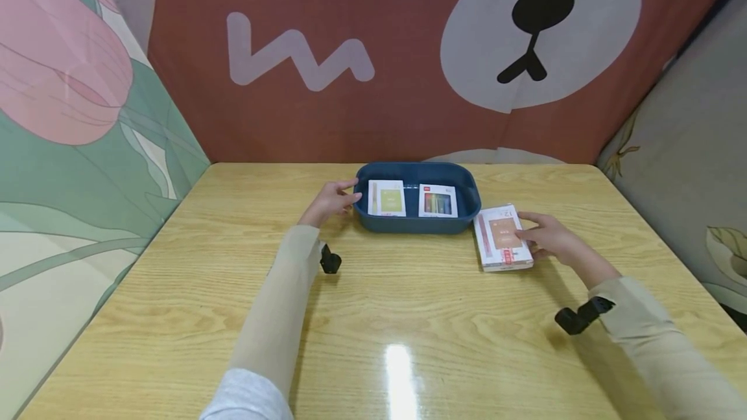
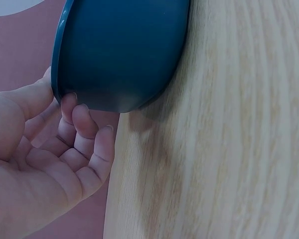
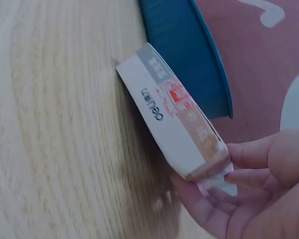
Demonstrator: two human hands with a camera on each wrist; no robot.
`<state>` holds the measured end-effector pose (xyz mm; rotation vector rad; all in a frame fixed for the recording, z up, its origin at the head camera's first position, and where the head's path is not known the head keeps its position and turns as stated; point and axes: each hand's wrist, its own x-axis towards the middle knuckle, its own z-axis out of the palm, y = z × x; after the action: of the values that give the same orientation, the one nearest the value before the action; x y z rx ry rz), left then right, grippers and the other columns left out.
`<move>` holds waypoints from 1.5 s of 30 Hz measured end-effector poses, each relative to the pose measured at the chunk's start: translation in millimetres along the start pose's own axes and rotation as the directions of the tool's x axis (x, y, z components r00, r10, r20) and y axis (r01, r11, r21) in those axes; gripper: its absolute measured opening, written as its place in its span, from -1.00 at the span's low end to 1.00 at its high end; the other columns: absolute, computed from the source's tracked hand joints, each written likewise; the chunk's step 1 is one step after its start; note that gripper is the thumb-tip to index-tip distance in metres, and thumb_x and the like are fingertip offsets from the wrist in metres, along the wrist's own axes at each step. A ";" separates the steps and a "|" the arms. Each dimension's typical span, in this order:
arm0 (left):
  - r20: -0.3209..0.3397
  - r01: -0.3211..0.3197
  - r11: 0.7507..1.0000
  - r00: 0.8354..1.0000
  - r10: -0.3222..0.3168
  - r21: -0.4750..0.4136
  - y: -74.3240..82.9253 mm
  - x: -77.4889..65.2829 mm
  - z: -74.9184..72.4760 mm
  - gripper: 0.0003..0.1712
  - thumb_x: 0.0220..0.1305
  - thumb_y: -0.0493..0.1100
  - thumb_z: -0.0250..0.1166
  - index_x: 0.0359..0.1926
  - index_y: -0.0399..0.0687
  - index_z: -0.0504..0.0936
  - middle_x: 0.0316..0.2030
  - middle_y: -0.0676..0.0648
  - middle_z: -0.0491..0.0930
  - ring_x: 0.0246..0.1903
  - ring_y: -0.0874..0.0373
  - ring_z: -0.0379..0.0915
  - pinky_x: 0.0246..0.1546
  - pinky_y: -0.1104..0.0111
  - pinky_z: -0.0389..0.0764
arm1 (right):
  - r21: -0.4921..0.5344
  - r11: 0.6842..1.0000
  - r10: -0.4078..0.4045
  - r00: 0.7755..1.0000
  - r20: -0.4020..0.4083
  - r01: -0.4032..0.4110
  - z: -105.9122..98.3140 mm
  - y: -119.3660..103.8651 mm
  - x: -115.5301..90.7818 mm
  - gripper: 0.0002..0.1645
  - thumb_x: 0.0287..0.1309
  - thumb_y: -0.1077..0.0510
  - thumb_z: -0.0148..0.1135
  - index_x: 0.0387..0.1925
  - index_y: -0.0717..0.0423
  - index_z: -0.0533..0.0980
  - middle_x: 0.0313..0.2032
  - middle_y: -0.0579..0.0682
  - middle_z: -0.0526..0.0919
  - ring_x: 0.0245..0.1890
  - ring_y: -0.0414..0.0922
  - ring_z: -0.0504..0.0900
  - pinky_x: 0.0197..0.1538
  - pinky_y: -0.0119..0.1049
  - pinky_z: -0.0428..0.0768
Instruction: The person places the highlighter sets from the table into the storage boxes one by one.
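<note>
A dark blue plastic bin (image 1: pixel 403 224) stands near the table's back edge. My left hand (image 1: pixel 330 202) pinches its left rim; in the left wrist view the thumb lies at the rim and curled fingertips (image 2: pixel 84 119) touch the outer wall. Inside the bin lie a white box with a yellow-green panel (image 1: pixel 386 199) and a white box with coloured stripes (image 1: pixel 438 202). My right hand (image 1: pixel 551 238) grips the right side of a white cardboard box with an orange panel (image 1: pixel 503 242). That box is tilted beside the bin's right front corner, with a red seal on its end.
The wooden table (image 1: pixel 362 316) spreads out in front of the bin. Behind it hangs a brown cloth (image 1: pixel 408 122) with a cartoon face. Patterned cloths flank the table on both sides. A black camera mount (image 1: pixel 330 260) sits on the left wrist, another (image 1: pixel 583 315) on the right.
</note>
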<state>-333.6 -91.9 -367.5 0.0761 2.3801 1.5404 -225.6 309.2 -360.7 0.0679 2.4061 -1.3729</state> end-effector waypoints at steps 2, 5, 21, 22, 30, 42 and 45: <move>-0.003 -0.001 1.000 1.000 0.001 0.002 -0.1 -0.1 0.2 -0.45 0.22 -0.12 0.16 0.25 0.11 0.31 -0.21 -0.16 0.46 -0.22 -0.08 0.42 -0.23 0.20 0.47 | 0.040 0.999 -0.002 1.000 0.012 0.002 -2.2 2.8 -0.1 -0.27 0.29 0.23 -0.11 0.31 0.39 -0.22 -0.36 0.05 0.49 -0.41 -0.19 0.50 -0.34 -0.22 0.52; 0.002 -0.012 1.000 1.000 0.012 -0.003 -0.3 -0.6 0.5 -0.45 0.23 -0.13 0.15 0.25 0.09 0.30 -0.27 -0.14 0.45 -0.26 -0.07 0.41 -0.25 0.20 0.46 | 0.083 0.997 -0.006 1.000 0.015 0.005 -4.4 6.4 -0.9 -0.27 0.29 0.25 -0.11 0.32 0.37 -0.23 -0.41 -0.02 0.53 -0.43 -0.19 0.52 -0.36 -0.25 0.53; 0.010 -0.035 0.999 0.999 0.036 -0.022 -1.6 -1.9 1.7 -0.44 0.24 -0.14 0.15 0.26 0.04 0.29 -0.44 -0.08 0.43 -0.36 -0.03 0.38 -0.29 0.20 0.45 | 0.140 0.989 -0.047 0.999 -0.007 0.047 -9.2 7.0 -6.3 -0.32 0.32 0.27 -0.19 0.32 0.37 -0.24 -0.41 -0.04 0.57 -0.45 -0.21 0.55 -0.41 -0.24 0.53; 0.010 -0.037 0.999 0.999 0.037 -0.022 -1.5 -2.2 1.7 -0.44 0.24 -0.14 0.15 0.26 0.04 0.29 -0.45 -0.09 0.43 -0.36 -0.03 0.37 -0.29 0.20 0.45 | 0.141 0.989 -0.049 0.999 -0.011 0.050 -9.4 7.1 -6.4 -0.32 0.32 0.28 -0.20 0.32 0.37 -0.24 -0.41 -0.04 0.56 -0.45 -0.21 0.55 -0.41 -0.24 0.53; 0.013 -0.032 0.999 0.999 0.032 -0.027 -0.6 -3.1 1.4 -0.44 0.24 -0.14 0.14 0.27 0.05 0.28 -0.43 -0.11 0.42 -0.36 -0.05 0.37 -0.30 0.21 0.44 | 0.129 0.990 -0.056 0.998 -0.038 0.061 -11.2 5.3 -6.0 -0.34 0.33 0.28 -0.23 0.31 0.37 -0.23 -0.38 -0.06 0.52 -0.43 -0.26 0.53 -0.36 -0.27 0.54; 0.013 -0.010 0.999 1.000 0.010 -0.037 0.9 -3.1 1.1 -0.44 0.23 -0.13 0.14 0.26 0.07 0.29 -0.34 -0.14 0.44 -0.34 -0.05 0.38 -0.28 0.18 0.44 | 0.084 0.995 -0.056 0.996 -0.067 0.062 -17.3 3.0 -8.5 -0.37 0.33 0.28 -0.26 0.31 0.38 -0.22 -0.35 -0.08 0.51 -0.42 -0.29 0.51 -0.36 -0.29 0.51; 0.011 -0.005 0.999 1.000 0.005 -0.035 1.2 -3.4 0.9 -0.44 0.24 -0.13 0.14 0.27 0.07 0.29 -0.32 -0.15 0.45 -0.33 -0.06 0.38 -0.26 0.18 0.45 | 0.077 0.995 -0.059 0.995 -0.078 0.065 -18.1 1.1 -9.5 -0.37 0.34 0.26 -0.27 0.32 0.36 -0.21 -0.32 -0.06 0.50 -0.41 -0.30 0.51 -0.35 -0.28 0.51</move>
<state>-330.3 -91.4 -366.0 0.0831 2.3451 1.5791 -221.7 326.3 -350.1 0.0670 2.4338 -1.5199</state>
